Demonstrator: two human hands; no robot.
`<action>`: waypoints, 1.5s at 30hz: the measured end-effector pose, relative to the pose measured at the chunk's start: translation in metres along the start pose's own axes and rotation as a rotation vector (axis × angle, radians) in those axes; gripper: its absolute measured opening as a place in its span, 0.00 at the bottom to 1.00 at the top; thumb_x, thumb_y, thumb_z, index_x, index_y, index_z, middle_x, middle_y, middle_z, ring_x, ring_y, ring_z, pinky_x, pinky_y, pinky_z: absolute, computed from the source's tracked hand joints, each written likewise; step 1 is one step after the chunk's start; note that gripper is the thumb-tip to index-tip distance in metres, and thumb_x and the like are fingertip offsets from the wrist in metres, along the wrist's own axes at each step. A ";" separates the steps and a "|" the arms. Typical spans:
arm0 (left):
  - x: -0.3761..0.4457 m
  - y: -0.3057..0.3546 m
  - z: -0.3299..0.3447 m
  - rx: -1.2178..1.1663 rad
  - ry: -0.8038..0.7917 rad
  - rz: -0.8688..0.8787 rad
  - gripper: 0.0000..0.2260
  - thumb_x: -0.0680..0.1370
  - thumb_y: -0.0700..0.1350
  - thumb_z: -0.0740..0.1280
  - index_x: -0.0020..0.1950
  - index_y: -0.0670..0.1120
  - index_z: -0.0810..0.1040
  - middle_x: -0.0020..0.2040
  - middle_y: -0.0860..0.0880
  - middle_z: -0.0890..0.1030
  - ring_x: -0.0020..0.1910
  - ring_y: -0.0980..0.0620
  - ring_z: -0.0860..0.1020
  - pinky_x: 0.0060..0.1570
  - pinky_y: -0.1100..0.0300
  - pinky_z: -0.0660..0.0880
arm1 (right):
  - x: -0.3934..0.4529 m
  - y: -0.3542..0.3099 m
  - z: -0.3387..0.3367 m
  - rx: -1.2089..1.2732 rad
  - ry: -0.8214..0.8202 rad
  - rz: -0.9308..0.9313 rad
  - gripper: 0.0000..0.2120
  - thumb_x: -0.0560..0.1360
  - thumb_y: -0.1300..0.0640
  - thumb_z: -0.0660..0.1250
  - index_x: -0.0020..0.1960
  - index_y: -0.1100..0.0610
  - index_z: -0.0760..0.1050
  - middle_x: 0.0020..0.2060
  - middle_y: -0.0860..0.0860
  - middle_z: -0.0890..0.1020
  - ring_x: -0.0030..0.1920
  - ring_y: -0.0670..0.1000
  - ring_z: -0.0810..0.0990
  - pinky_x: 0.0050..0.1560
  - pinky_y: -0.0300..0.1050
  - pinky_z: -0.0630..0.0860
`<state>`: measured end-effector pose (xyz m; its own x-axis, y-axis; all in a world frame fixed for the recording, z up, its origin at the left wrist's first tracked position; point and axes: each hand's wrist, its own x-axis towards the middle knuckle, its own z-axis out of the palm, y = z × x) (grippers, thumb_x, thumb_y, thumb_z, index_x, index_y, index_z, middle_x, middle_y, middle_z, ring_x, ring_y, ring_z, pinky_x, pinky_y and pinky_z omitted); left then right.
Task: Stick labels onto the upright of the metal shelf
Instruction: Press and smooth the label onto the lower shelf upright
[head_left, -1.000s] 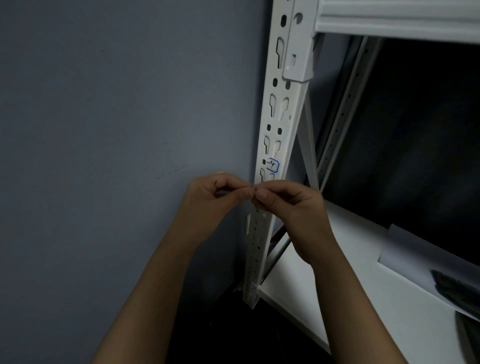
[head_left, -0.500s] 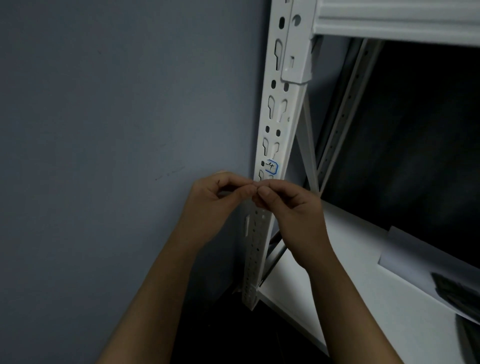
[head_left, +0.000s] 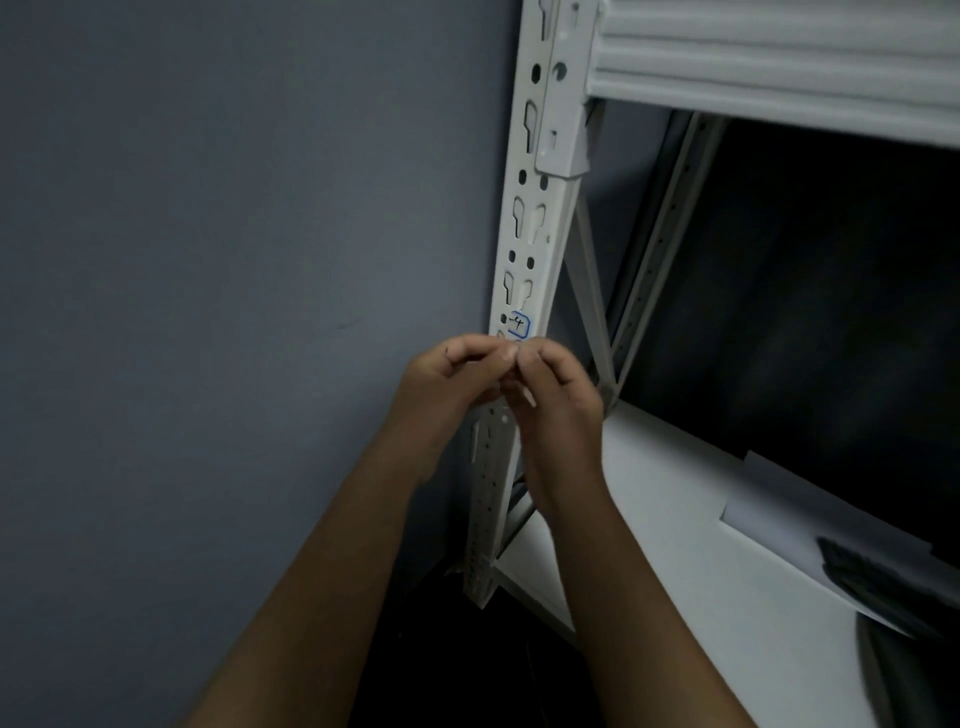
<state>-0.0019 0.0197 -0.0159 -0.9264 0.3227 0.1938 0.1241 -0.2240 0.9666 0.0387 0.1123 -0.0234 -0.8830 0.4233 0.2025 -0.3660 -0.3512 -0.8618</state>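
The white metal upright (head_left: 537, 218) with keyhole slots runs down the middle of the view. A small blue-edged label (head_left: 520, 324) marked "4" sticks on it just above my hands. My left hand (head_left: 449, 384) and my right hand (head_left: 558, 400) meet in front of the upright, fingertips pinched together. Whatever they pinch is tiny and hidden between the fingers. A pale sliver shows under my right thumb.
A grey wall (head_left: 234, 260) lies to the left. A white crossbeam (head_left: 779, 62) spans the top right. The lower white shelf board (head_left: 675, 519) carries a paper sheet (head_left: 810, 525) and a dark object (head_left: 893, 577) at the right edge.
Both hands have stayed pinched together in front of the upright, shifting slightly up toward the label. The camera has tilted a little, bringing the crossbeam lower in view.
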 end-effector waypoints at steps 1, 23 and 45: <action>-0.004 -0.001 0.002 -0.011 0.018 -0.022 0.03 0.75 0.40 0.68 0.46 0.46 0.82 0.40 0.50 0.84 0.42 0.56 0.81 0.45 0.64 0.77 | -0.004 0.000 0.001 0.110 0.039 0.098 0.07 0.79 0.65 0.61 0.44 0.58 0.76 0.38 0.51 0.81 0.39 0.46 0.79 0.42 0.37 0.77; -0.067 0.217 0.140 0.293 0.027 0.438 0.03 0.75 0.44 0.70 0.42 0.48 0.82 0.39 0.55 0.81 0.40 0.60 0.77 0.44 0.68 0.72 | -0.076 -0.279 -0.005 -0.328 0.256 -0.326 0.11 0.70 0.70 0.72 0.36 0.55 0.81 0.37 0.53 0.84 0.44 0.52 0.83 0.53 0.46 0.80; -0.014 0.278 0.296 0.717 -0.219 0.565 0.13 0.80 0.55 0.58 0.44 0.51 0.78 0.38 0.53 0.81 0.42 0.50 0.79 0.46 0.52 0.76 | -0.019 -0.479 -0.140 -1.907 0.662 -0.123 0.12 0.77 0.58 0.64 0.59 0.57 0.73 0.58 0.57 0.78 0.58 0.60 0.77 0.49 0.48 0.71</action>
<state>0.1512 0.2254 0.2995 -0.5839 0.5213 0.6223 0.7919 0.1968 0.5781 0.2719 0.3896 0.3201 -0.4981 0.7077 0.5010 0.7041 0.6674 -0.2427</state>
